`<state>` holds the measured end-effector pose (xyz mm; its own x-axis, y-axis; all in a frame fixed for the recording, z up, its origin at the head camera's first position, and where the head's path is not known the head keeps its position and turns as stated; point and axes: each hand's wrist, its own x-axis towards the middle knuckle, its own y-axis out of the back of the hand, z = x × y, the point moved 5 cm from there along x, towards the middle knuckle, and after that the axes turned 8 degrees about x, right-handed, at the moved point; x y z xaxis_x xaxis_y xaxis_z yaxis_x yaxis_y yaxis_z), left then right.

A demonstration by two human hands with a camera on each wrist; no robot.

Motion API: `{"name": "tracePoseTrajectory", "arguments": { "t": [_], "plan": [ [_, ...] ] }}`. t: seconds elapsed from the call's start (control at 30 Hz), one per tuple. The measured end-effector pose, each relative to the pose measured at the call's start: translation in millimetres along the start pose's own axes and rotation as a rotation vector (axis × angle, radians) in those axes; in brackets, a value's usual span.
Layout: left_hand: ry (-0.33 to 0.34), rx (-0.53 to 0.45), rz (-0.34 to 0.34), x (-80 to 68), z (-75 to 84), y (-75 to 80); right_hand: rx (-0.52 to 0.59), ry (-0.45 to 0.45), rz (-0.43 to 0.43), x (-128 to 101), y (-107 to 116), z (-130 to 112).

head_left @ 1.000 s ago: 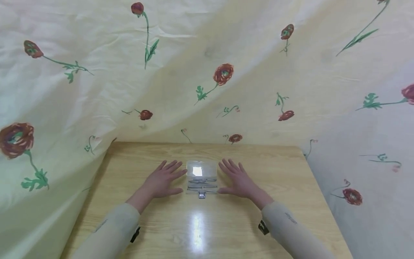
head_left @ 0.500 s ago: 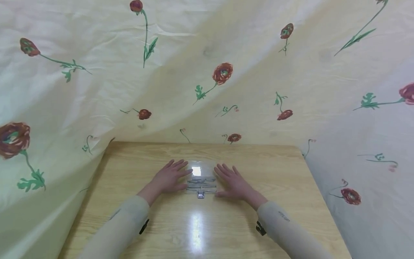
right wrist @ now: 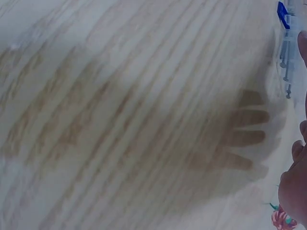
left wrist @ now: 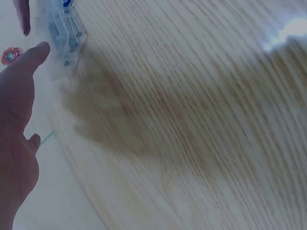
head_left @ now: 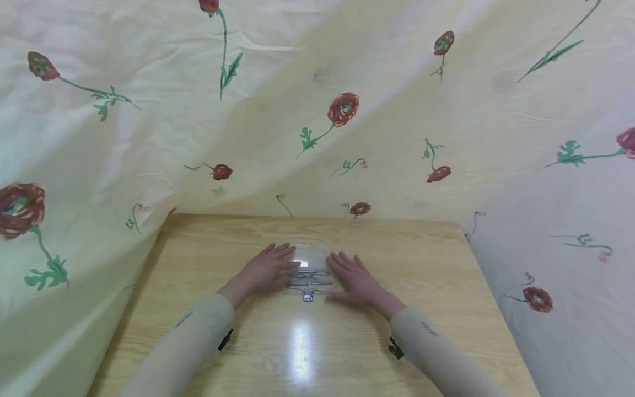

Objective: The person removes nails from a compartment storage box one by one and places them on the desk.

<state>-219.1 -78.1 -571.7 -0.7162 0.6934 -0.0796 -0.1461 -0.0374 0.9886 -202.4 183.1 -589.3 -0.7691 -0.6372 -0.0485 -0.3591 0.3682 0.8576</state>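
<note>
A clear plastic box (head_left: 311, 255) lies near the far side of the wooden table. Several thin metal nails (head_left: 319, 284) with round heads lie in its nearer part. A blue latch (head_left: 308, 296) sits at its front edge. Whether the clear far panel is a raised lid, I cannot tell. My left hand (head_left: 268, 269) is at the box's left edge, its fingers extended and the fingertips overlapping the panel. At the right edge, my right hand (head_left: 356, 282) has its fingers spread. In the left wrist view, the box (left wrist: 61, 40) shows beyond the left thumb; neither hand grips anything.
The wooden table (head_left: 238, 353) has a bright glare spot in front of the box. Floral cloth (head_left: 278, 127) hangs behind the table and along both sides. Dark straps or devices show beneath both sleeves.
Both hands have moved inward to the box's sides, the left hand farther, now overlapping the left edge. The reflection on the clear panel has shrunk.
</note>
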Motion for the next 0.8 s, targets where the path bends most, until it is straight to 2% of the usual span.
{"name": "tracePoseTrajectory", "arguments": {
  "t": [0.23,0.57,0.8],
  "plan": [
    [-0.055,0.011,0.041,4.1,1.1,0.9,-0.030,-0.029,-0.012,2,-9,6],
    [-0.114,0.003,0.076,13.4,5.3,4.6,-0.050,-0.005,0.021,1,-11,5],
    [-0.150,0.077,0.099,17.0,4.7,4.9,-0.057,0.000,0.013,3,-10,4]
  ]
}}
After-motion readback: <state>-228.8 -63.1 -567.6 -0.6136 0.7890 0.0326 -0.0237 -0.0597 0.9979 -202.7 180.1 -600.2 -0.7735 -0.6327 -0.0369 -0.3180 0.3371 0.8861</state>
